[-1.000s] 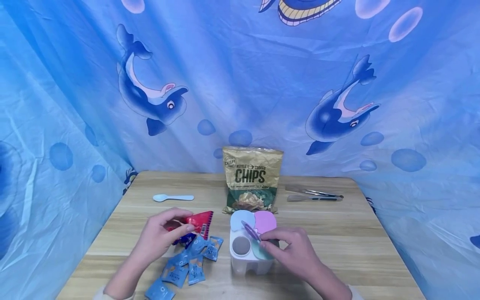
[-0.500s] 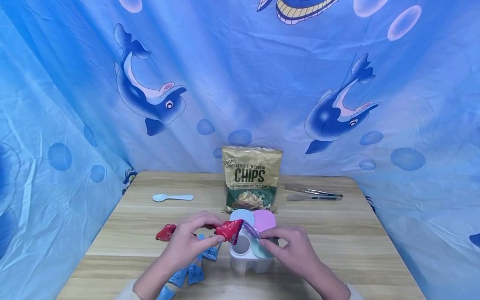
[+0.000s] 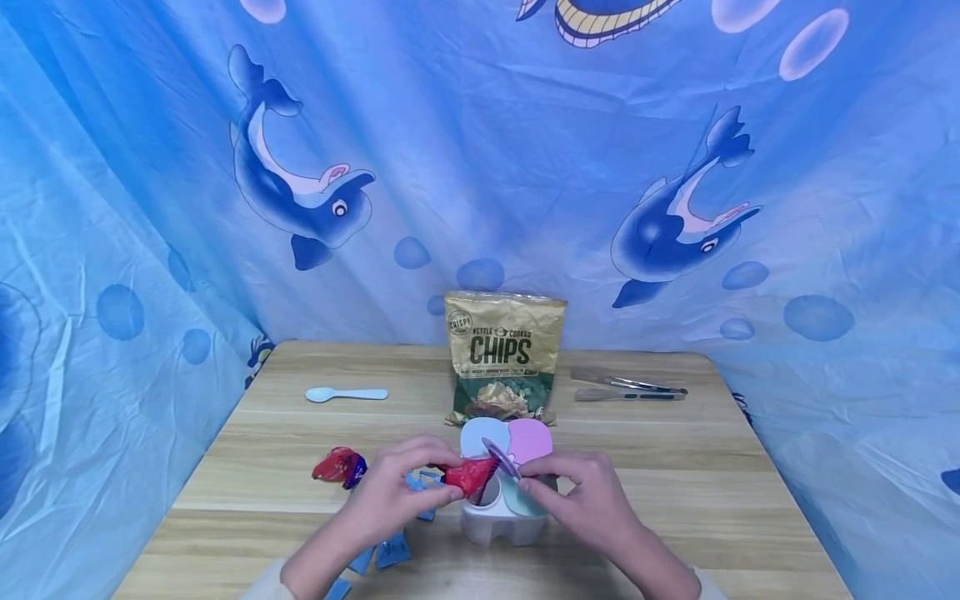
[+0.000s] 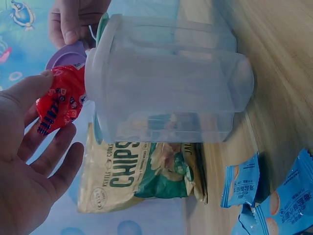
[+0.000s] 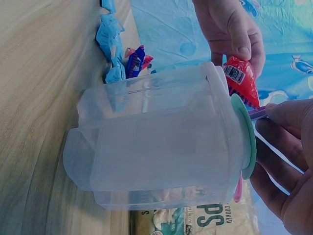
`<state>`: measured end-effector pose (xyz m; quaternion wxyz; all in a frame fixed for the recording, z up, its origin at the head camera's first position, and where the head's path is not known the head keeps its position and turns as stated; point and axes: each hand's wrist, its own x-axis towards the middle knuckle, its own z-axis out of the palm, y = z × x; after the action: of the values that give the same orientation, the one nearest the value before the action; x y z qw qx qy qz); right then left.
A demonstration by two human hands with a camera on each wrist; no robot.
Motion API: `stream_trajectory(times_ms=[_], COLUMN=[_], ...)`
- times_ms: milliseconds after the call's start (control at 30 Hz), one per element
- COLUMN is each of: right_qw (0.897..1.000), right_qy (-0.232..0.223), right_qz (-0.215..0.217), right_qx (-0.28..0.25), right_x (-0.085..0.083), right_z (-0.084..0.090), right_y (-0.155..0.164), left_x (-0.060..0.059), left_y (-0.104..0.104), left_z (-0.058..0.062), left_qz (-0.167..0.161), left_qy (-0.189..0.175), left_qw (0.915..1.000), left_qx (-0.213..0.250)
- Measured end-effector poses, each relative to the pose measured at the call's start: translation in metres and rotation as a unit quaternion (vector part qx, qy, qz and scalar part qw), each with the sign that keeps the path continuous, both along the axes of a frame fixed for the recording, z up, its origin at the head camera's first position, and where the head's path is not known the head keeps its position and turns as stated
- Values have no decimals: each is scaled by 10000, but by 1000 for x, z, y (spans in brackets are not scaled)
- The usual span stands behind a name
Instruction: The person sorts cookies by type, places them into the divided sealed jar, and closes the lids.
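A clear plastic container point(image 3: 498, 523) with four coloured flip lids stands on the wooden table point(image 3: 712, 500) in front of me. My right hand point(image 3: 536, 479) pinches the purple lid point(image 3: 501, 457) and holds it tipped up over one compartment. My left hand point(image 3: 442, 483) pinches a red snack packet point(image 3: 468, 477), whose tip points into that uncovered compartment. The left wrist view shows the red packet point(image 4: 61, 98) at the container point(image 4: 166, 83) rim beside the purple lid point(image 4: 66, 54). In the right wrist view the packet point(image 5: 239, 78) sits against the container's point(image 5: 156, 142) top.
A chips bag point(image 3: 504, 354) stands behind the container. A pale blue spoon point(image 3: 347, 394) lies back left and metal tongs point(image 3: 628, 390) back right. Several blue sachets point(image 3: 390, 550) and a red and blue packet point(image 3: 339, 465) lie left of the container. Blue dolphin cloth surrounds the table.
My left hand carried the red packet rightward from the sachet pile to the container's uncovered compartment. My right hand kept hold of the raised purple lid.
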<state>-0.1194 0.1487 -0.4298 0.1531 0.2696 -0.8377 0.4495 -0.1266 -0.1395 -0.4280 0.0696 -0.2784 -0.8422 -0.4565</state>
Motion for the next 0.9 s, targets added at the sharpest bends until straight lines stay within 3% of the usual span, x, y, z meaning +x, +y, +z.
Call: stream_trajectory(times_ms=[400, 567, 700, 900], right_qw=[9997, 9997, 9998, 9999], right_qy=[-176, -205, -164, -5], right_qz=[-6, -17, -22, 148], right_qx=[143, 159, 130, 30], right_x=[0, -1, 0, 0], right_z=[1, 2, 1, -3], right_y=[1, 1, 1, -1], left_x=[-11, -15, -16, -16], left_y=[11, 12, 13, 16], left_z=[2, 6, 12, 13], left_qz=[-572, -727, -810, -897], left_qy=[-309, -246, -51, 645], left_qw=[9968, 9939, 9875, 9719], left_qx=[-457, -798, -1351, -2077])
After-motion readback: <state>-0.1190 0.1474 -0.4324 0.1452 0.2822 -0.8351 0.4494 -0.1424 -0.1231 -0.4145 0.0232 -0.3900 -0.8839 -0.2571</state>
